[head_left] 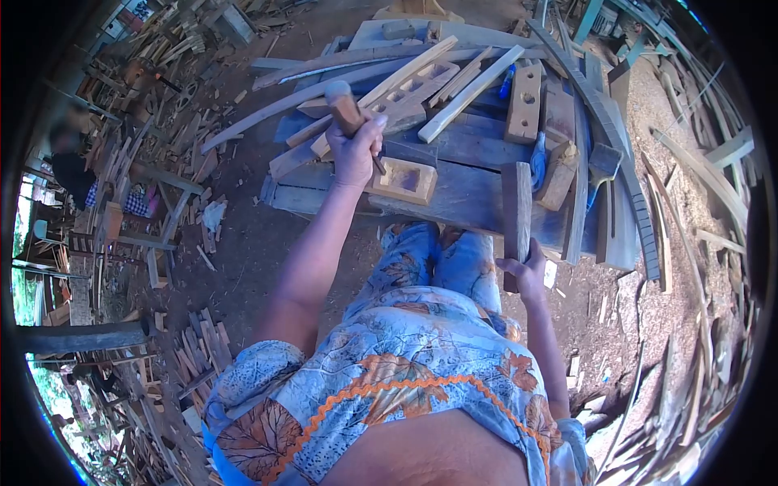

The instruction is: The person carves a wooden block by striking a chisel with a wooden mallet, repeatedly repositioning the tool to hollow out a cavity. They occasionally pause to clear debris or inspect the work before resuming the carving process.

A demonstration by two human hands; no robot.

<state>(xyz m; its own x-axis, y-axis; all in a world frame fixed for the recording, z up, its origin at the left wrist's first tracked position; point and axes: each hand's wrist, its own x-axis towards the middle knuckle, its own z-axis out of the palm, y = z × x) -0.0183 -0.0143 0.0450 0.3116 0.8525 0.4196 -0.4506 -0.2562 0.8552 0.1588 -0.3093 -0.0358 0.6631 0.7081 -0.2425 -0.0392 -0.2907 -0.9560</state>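
My left hand (356, 154) is closed around the thick wooden handle of a chisel (347, 109). Its narrow blade points down at a small wooden block (425, 186) with a square recess cut in it, lying near the workbench's front edge. Whether the tip touches the wood is hard to tell. By the bench's front right, my right hand (528, 274) grips the lower part of a long rectangular wooden bar (517, 202), which stands roughly upright in the view; the fingers are partly hidden behind it.
Across the workbench (474, 198) lie several wooden strips, a block with holes (525, 101), a blue-handled tool (538, 162) and a hammer-like tool (604, 162). Curved slats (316, 93) overhang its left side. Scrap wood and shavings (640, 97) cover the ground around. A person (74, 166) is at far left.
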